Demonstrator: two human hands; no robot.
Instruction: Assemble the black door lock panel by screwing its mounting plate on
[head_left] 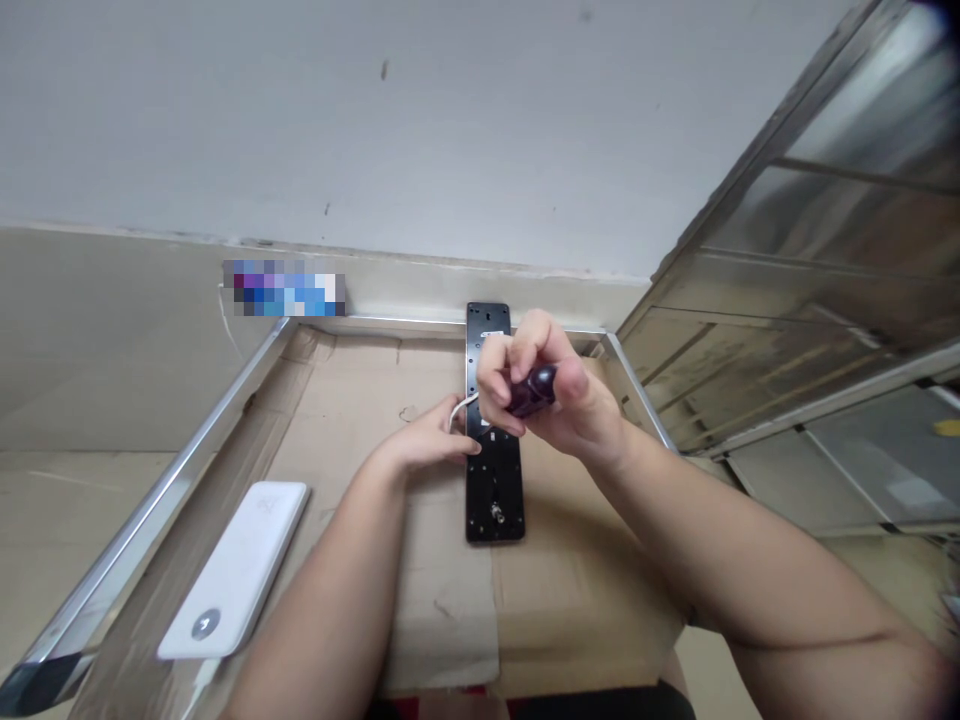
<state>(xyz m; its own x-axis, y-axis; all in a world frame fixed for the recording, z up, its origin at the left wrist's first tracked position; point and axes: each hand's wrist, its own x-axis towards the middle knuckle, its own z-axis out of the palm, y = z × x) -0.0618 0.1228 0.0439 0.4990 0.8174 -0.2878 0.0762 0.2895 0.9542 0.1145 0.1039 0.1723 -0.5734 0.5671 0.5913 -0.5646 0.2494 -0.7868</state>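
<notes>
A long black panel [495,490] lies lengthwise on the cardboard, with small screws and holes along its face. Several loose-looking screws cluster near its lower end. My left hand [431,435] grips the panel's left edge, thumb on the face and fingers at the side. A white cable [463,405] runs past these fingers towards the right hand. Above the panel's middle, my right hand [559,390] is wrapped round a dark screwdriver [534,390], its rounded handle end facing me. The hand hides the screwdriver's shaft and tip and part of the panel.
Flattened cardboard [442,610] covers a metal-framed table [150,520] against the wall. On the left lies a white power bank [236,570] with a cable plugged in. A blurred-out device [285,290] leans at the back left. Metal cabinets [810,260] stand to the right.
</notes>
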